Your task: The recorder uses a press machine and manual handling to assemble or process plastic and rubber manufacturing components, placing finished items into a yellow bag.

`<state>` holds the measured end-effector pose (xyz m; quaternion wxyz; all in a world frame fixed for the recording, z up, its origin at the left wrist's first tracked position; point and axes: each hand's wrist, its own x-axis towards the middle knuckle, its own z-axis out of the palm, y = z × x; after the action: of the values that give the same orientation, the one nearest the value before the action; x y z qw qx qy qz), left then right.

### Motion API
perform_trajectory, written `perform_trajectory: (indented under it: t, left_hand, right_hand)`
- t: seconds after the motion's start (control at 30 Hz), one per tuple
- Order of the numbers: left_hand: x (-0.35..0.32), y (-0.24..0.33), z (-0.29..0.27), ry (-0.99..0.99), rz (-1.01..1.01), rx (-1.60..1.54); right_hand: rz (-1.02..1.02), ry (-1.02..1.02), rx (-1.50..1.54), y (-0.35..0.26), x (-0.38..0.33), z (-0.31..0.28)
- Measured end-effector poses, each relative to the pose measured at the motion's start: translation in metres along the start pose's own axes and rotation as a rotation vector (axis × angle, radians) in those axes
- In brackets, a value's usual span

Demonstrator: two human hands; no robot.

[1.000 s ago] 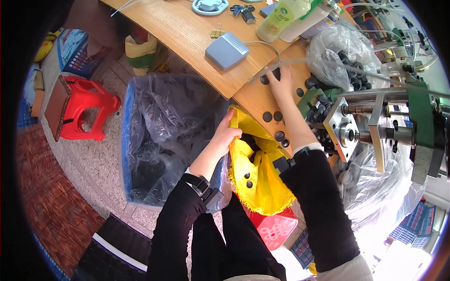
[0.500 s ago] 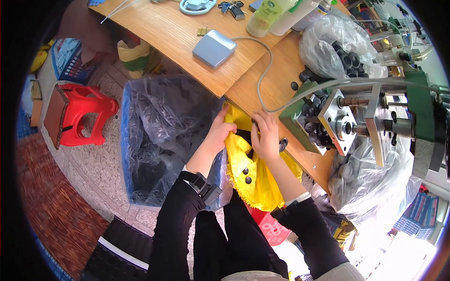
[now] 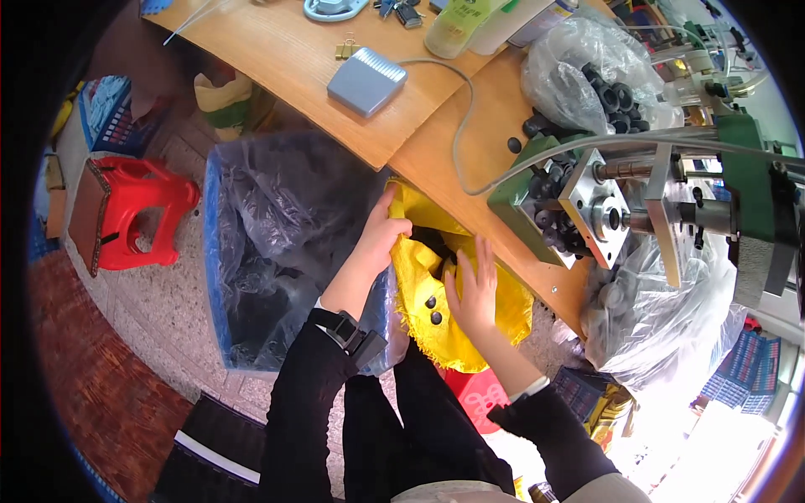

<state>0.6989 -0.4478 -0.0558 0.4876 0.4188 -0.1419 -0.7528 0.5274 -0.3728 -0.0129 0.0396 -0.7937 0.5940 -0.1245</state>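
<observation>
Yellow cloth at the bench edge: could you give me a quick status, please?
Left hand grips yellow cloth edge. Right hand flat on it, open. Small black parts on cloth. Nothing blocking.

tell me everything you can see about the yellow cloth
The yellow cloth looks woven, with a frayed lower edge. It hangs crumpled below the wooden table edge, over the person's lap. The left hand grips its upper left edge; the right hand lies flat on it. Small black round parts rest in its folds.
</observation>
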Motion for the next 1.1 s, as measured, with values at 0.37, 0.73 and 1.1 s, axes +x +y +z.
perform_trajectory:
  t: [0.37, 0.73, 1.1]
  left_hand:
    - [-0.012, 0.001, -0.003, 0.047, -0.036, -0.005]
    - [-0.018, -0.005, -0.007, 0.08, -0.01, -0.025]
    - [-0.014, -0.011, -0.012, 0.066, 0.001, -0.004]
  right_hand:
    - [0.197, -0.576, -0.547, 0.045, 0.22, -0.017]
    - [0.24, -1.231, -0.551, 0.073, 0.294, -0.031]
    - [0.362, -0.702, -0.741, 0.123, 0.291, 0.009]
